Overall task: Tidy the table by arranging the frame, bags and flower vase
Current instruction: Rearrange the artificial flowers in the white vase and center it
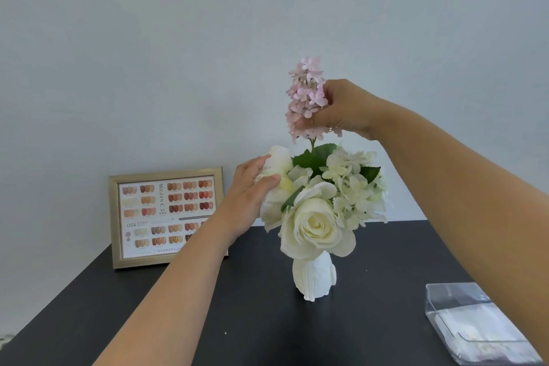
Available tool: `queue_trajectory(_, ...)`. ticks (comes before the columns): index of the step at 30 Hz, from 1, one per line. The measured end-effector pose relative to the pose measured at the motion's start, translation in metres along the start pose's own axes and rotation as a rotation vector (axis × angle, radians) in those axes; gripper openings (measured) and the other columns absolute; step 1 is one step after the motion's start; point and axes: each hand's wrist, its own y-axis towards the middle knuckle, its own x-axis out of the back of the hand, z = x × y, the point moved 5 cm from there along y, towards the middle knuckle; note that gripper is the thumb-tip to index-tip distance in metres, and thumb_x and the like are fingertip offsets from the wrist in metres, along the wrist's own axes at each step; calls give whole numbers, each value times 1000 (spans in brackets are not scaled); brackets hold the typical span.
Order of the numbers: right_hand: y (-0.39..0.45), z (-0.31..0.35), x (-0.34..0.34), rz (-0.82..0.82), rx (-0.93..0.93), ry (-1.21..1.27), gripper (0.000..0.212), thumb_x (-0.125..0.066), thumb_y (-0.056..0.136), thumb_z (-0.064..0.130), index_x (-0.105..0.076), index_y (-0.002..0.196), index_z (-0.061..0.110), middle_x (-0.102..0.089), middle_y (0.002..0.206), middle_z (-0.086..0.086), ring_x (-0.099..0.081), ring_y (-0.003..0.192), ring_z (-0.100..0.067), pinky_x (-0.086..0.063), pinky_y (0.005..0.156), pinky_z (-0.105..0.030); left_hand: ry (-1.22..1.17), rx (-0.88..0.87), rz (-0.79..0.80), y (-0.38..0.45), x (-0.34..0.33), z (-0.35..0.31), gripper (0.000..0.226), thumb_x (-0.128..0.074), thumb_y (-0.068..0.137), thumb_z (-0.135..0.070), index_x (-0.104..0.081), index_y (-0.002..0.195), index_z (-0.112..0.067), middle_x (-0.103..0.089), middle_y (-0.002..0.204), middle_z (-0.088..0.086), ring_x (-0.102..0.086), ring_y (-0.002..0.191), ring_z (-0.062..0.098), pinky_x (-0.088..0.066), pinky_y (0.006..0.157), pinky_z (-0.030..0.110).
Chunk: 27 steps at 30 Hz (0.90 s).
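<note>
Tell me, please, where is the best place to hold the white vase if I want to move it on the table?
Probably grip the white vase around its body, below the blooms, coming from the near side. It stands upright on the black table and that side is bare. The flowers spread wider than the vase, so a grip from above would crush them.
</note>
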Motion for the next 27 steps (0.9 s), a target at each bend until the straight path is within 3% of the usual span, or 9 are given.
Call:
queue_trajectory(2, 1, -1, -1, -48, -11, -63, 12, -80, 75, 13, -73, 85, 16, -70, 63, 7, -61, 54, -4, -40, 42, -20, 3, -4, 0, -1, 0, -1, 54, -50, 80, -59, -41, 132, -48, -33, 124, -36, -38, 94, -35, -34, 79, 14)
queue_trajectory(5, 3, -6, -4, -98, -44, -99, 6, -76, 77, 13, -73, 82, 15, -63, 49, 10, -54, 42, -2, -35, 36, -17, -1, 0, 2, 0, 1, 0, 56, -50, 79, -60, -41, 133, -48, -35, 127, -32, -39, 98, -33, -35, 80, 15)
queue_trajectory(9, 10, -16, -9, -148, -107, -150, 18, -78, 75, 17, -73, 87, 4, -63, 56, 2, -52, 42, -7, -38, 38, -20, -16, 5, -5, 1, 1, 2, 56, -50, 78, -60, -42, 132, -48, -35, 126, -33, -40, 105, -25, -35, 83, 15)
queue_trajectory(14, 13, -34, -26, -135, -166, -281, 28, -84, 72, 22, -72, 87, 2, -67, 69, -4, -55, 50, -10, -46, 43, -18, -28, -4, -16, 1, 2, 2, 57, -51, 78, -60, -42, 133, -47, -35, 127, -35, -39, 96, -35, -36, 79, 14)
queue_trajectory(18, 14, -35, -23, -113, -195, -59, 19, -84, 73, 19, -72, 81, 7, -64, 54, 5, -55, 47, -12, -45, 39, -23, -33, -3, -15, 0, 3, 4, 52, -51, 81, -58, -43, 132, -49, -36, 131, -30, -39, 96, -35, -35, 79, 13)
queue_trajectory(23, 11, -37, -23, -45, -235, -4, 40, -85, 72, 26, -71, 104, 6, -72, 95, -10, -65, 75, -20, -53, 58, -29, -41, -7, -22, 0, 5, 7, 55, -50, 82, -57, -43, 135, -46, -36, 136, -25, -39, 96, -35, -35, 78, 12)
queue_trajectory(27, 7, -31, -16, 29, -226, -87, 25, -86, 71, 16, -74, 92, 9, -74, 81, -9, -67, 67, -22, -54, 52, -27, -42, -5, -21, 0, 4, 7, 53, -50, 84, -56, -43, 136, -47, -36, 136, -24, -39, 99, -34, -36, 80, 13)
